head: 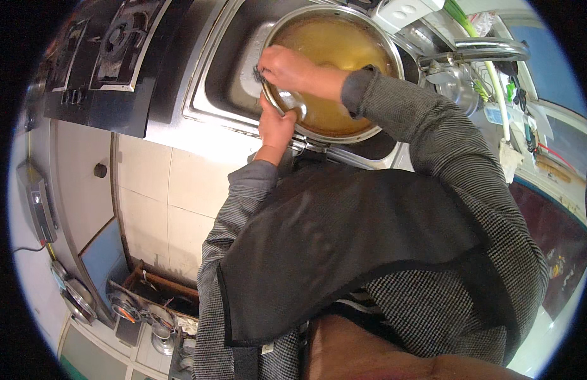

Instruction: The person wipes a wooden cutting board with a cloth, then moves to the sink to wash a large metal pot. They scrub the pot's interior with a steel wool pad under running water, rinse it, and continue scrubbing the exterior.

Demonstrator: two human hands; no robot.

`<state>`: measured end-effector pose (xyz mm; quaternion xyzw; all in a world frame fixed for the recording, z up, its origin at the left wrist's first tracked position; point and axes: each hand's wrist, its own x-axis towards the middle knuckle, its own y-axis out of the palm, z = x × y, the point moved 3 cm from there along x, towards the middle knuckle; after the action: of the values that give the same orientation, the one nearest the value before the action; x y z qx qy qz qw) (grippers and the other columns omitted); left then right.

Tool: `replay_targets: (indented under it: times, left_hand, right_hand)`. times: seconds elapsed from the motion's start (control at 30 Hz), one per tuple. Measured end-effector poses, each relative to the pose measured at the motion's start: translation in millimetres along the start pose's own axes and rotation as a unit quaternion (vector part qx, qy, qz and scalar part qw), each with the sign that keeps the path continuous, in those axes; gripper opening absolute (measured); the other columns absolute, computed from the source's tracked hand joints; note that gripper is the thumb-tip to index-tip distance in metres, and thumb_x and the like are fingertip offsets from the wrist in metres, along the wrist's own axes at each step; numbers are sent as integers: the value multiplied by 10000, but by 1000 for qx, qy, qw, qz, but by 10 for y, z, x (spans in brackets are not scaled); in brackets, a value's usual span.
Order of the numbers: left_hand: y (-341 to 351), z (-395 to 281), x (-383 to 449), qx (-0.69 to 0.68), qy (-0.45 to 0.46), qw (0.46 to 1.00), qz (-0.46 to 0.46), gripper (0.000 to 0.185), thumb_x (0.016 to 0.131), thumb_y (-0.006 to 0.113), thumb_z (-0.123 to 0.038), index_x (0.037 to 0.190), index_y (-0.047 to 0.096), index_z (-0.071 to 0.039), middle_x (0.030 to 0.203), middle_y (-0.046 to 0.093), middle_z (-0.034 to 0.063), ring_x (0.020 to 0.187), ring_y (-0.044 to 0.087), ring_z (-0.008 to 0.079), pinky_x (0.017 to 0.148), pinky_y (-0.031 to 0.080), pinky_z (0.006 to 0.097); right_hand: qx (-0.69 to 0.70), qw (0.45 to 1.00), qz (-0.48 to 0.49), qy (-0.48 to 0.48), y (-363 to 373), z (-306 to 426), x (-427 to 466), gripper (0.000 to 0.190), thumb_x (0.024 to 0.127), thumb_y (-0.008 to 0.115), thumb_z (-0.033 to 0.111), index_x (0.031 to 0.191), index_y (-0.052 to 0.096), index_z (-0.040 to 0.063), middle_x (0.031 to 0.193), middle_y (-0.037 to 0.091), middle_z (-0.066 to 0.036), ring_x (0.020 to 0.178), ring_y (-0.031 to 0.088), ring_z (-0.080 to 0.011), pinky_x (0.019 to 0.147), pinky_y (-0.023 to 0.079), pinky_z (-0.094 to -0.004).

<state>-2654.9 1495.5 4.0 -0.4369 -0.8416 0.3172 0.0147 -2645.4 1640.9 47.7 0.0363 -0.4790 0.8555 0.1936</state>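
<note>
A large round metal pan [341, 42] with a stained yellow-brown inside rests over the sink, its bright rim tilted towards me. My left hand [277, 126] grips the near left part of that rim, thumb on the inner side. Just above it, my right hand [286, 69] presses a dark scrubber [258, 74], probably steel wool, against the rim. The scrubber is blurred and mostly hidden by my fingers. A shiny patch shows inside the pan beside my left thumb; I cannot tell whether it is a reflection.
The steel sink basin [227, 71] surrounds the pan's left side. A chrome faucet [488, 50] reaches in from the right, near spring onions [500, 95] and a metal pot [457, 88]. A black gas stove [108, 66] stands left. My black apron [350, 228] touches the counter area.
</note>
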Motion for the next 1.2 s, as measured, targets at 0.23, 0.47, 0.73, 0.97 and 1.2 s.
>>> replay_targets:
  times: [0.23, 0.47, 0.73, 0.97, 1.2]
  left_hand:
    - [17, -7, -1, 11, -13, 1000, 8, 882, 694, 612, -189, 1412, 121, -45, 955, 627, 288, 904, 605, 452, 803, 471, 470]
    - [-49, -77, -14, -2, -65, 998, 25, 804, 711, 634, -172, 1386, 224, -18, 1177, 555, 265, 1091, 543, 419, 919, 430, 432]
    - [-29, -38, -28, -5, -8, 1000, -2, 755, 705, 616, -213, 1330, 240, -19, 999, 604, 303, 947, 582, 460, 824, 460, 481]
    - [43, 84, 34, 29, -18, 999, 34, 769, 708, 627, -221, 1337, 239, -3, 993, 608, 302, 920, 586, 469, 820, 457, 495]
    - [-3, -1, 12, 16, -2, 1000, 5, 810, 708, 622, -225, 1360, 204, 12, 980, 615, 300, 921, 586, 473, 822, 451, 508]
  right_hand:
    - [-29, 999, -44, -9, -46, -226, 133, 165, 746, 553, 135, 850, 653, 55, 876, 607, -125, 901, 588, -336, 763, 506, -425]
    - [15, 998, 11, -57, 55, -55, -82, 158, 744, 610, 148, 856, 641, 42, 854, 601, -130, 842, 581, -329, 736, 496, -411]
    - [-15, 998, -47, -31, -102, -200, 136, 161, 731, 575, 130, 842, 648, 40, 859, 607, -153, 847, 586, -348, 729, 503, -432]
    - [23, 996, 13, -83, 117, 6, -192, 119, 739, 608, 135, 801, 646, 40, 836, 608, -138, 859, 577, -343, 758, 492, -432]
    - [25, 1000, -18, -4, 116, -87, -94, 132, 739, 609, 122, 815, 650, 22, 836, 608, -154, 833, 580, -357, 756, 486, -437]
